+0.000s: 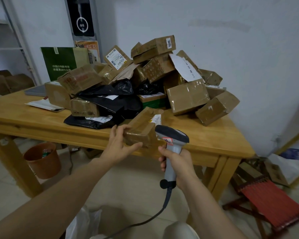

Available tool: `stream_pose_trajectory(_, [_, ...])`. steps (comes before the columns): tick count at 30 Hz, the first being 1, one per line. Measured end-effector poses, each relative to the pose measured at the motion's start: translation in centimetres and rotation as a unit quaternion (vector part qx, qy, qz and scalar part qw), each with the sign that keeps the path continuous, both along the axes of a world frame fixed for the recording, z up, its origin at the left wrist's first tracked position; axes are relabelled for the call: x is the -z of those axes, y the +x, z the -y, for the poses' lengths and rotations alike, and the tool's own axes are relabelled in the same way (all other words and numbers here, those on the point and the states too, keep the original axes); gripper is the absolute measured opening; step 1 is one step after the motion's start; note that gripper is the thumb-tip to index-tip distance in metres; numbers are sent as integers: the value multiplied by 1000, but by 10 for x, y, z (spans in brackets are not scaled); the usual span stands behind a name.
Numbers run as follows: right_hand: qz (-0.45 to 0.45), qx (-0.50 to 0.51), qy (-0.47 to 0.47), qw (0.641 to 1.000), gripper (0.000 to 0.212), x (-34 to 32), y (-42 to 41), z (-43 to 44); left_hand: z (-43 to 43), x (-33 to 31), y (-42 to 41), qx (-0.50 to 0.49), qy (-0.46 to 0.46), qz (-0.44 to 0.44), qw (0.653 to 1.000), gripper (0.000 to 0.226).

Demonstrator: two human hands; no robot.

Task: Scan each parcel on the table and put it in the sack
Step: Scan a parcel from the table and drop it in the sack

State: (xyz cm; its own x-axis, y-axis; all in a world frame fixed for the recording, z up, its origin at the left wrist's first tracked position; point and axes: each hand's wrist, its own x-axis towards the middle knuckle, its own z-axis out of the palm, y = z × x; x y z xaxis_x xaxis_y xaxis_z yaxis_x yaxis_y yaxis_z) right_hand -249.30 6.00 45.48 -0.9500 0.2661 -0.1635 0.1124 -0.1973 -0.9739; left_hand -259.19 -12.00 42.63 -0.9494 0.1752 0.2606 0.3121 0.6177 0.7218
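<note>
Left hand: my left hand [118, 144] grips the near left corner of a small parcel [141, 128], fingers curled over its top and thumb against its near face
Parcel: a brown cardboard block under glossy clear tape, with a white label at its far right end; it sits tilted at the near edge of the table [223, 135]
Right hand: my right hand [178, 163] is wrapped round the handle of the scanner [173, 137], just right of the parcel
Scanner: smooth grey plastic with a dark head right beside the parcel's right end; I cannot tell if they touch
Pile [186, 97]: taped cardboard boxes and crinkled black poly bags heaped on the far half of the pale wooden table
Sack [83, 223]: white, thin and crumpled, low and near, between my forearms
</note>
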Motion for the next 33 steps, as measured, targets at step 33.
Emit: stream_pose_trajectory(33, [-40, -40, 212, 976, 14, -16, 26, 35, 86, -75, 16, -67, -212, -215, 951, 111])
